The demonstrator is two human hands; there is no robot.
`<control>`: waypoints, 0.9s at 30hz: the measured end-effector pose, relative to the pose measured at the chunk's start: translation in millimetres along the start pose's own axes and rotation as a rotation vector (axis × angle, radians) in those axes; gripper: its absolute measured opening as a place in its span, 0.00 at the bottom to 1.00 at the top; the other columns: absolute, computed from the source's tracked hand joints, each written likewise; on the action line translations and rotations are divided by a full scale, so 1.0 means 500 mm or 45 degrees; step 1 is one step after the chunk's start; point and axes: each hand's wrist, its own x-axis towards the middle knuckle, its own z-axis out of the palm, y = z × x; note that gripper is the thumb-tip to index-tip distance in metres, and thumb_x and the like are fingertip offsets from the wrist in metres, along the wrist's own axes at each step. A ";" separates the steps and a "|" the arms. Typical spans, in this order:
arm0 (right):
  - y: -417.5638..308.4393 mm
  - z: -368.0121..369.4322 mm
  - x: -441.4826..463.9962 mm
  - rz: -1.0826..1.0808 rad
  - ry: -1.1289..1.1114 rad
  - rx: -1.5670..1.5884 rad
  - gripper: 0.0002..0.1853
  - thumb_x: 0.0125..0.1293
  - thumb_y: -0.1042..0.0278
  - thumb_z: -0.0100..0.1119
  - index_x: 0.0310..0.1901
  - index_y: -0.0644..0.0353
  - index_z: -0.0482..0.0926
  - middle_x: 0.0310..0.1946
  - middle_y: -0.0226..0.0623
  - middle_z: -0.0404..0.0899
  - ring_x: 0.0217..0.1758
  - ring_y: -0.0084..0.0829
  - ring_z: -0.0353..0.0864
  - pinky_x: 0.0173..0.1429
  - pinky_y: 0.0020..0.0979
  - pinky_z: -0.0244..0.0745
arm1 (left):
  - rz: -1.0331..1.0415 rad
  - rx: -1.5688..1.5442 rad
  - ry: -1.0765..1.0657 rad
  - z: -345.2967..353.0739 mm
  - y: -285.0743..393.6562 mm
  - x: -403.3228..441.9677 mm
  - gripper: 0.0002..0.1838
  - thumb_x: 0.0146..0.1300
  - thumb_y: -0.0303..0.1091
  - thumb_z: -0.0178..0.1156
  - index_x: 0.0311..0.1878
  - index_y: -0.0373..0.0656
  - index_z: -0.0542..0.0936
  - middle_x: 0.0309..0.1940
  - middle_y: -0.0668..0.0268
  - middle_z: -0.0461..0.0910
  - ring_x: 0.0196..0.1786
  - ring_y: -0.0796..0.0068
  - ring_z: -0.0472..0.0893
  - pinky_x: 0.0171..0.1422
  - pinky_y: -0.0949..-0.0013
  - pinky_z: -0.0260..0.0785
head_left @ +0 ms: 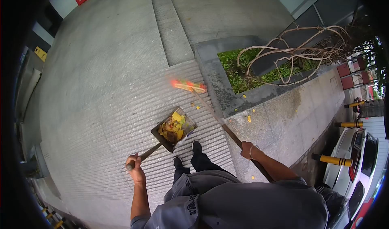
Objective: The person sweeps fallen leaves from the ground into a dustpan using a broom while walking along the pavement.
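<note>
My left hand (136, 167) is wrapped round the end of the dustpan handle (150, 152). The dustpan (155, 132) is low over the ribbed paving in front of my shoes, and yellow leaves (174, 125) lie in it with some brown litter. Farther right, my right hand (248, 150) grips the long broom handle (231, 134). The broom head (188, 85), with red and yellowish bristles partly blurred, is beyond the dustpan, near the planter's corner. A few small yellow leaves (197, 107) lie on the ribbed ground between the broom head and the dustpan.
A stone-edged planter (208, 67) with green plants and bare twisted branches (283, 54) stands at the right. Scattered leaves (249, 118) dot the paving beside it. A white car (366, 164) and yellow-black posts (334, 160) are at the far right. A shallow channel (172, 34) runs ahead.
</note>
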 end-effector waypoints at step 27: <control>-0.065 0.022 -0.081 -0.083 -0.422 0.546 0.07 0.41 0.75 0.50 0.23 0.63 0.63 0.11 0.35 0.65 0.10 0.26 0.67 0.13 0.27 0.65 | -0.051 0.015 0.384 -0.171 -0.033 -0.086 0.10 0.41 0.21 0.53 0.13 0.41 0.63 0.15 0.70 0.63 0.26 0.79 0.65 0.52 0.66 0.56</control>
